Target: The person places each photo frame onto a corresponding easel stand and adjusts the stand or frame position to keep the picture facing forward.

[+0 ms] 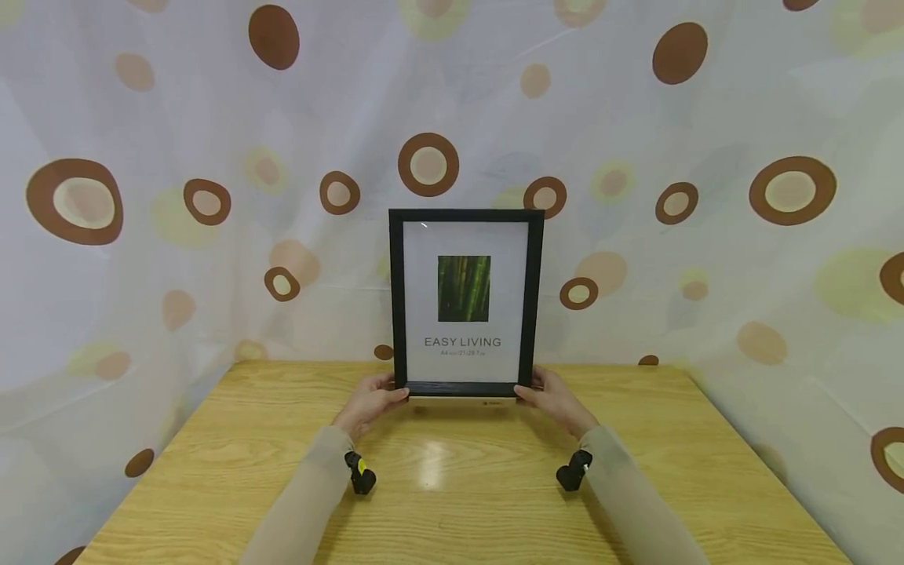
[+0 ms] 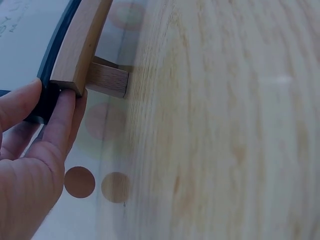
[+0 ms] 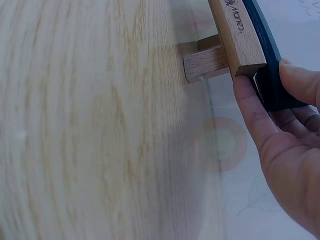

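A black picture frame (image 1: 464,390) stands upright at the back of the table, with a small green bamboo print and the words EASY LIVING on its white sheet. Under its bottom edge runs a wooden ledge with a short leg, part of a small stand (image 2: 80,42); most of the stand is hidden behind the frame. My left hand (image 1: 370,402) grips the frame's lower left corner, thumb on the front, fingers below and behind. On the lower right corner, my right hand (image 1: 558,399) holds likewise, one fingertip against the end of the printed wooden ledge (image 3: 240,37).
The wood-grained table (image 1: 438,502) reaches back to a pale curtain (image 1: 466,102) with brown and beige circles, close behind the frame. A small black camera (image 1: 360,473) sits on the left wrist and another camera (image 1: 574,471) on the right.
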The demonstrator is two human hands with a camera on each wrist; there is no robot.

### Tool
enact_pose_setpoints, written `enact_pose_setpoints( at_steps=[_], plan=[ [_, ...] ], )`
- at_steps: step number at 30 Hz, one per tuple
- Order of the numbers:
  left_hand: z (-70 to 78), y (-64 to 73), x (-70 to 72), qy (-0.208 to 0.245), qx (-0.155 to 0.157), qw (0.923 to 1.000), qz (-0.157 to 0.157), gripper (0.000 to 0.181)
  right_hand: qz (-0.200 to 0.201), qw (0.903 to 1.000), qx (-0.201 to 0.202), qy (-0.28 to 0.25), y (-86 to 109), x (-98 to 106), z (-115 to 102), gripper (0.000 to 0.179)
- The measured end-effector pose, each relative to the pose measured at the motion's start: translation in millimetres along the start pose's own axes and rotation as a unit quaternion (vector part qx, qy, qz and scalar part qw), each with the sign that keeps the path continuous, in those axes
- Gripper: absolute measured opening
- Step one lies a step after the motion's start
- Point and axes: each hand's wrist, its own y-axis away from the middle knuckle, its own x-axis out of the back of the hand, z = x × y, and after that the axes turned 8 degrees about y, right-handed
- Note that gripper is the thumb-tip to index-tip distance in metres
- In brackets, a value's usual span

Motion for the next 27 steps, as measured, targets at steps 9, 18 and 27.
enact_pose_setpoints(
  at_steps=[9,18,27],
  plan=[
    [-3.1,-2.5,-2.4,-0.007,-0.002,0.9999,0.007,0.044,0.006,0.9998,-0.01,-0.015,0.2,1,3,0.054],
    [-3.8,-4.7,-0.5,-0.012,-0.006,0.9999,0.007,0.046,0.007,0.9998,-0.013,-0.014,-0.4,1,4,0.052],
    [-0.3,5.7,5.3,-0.085,-0.015,0.9962,0.008,0.056,-0.052,0.9982,0.013,0.028,11.7,11,6,0.064]
  ],
)
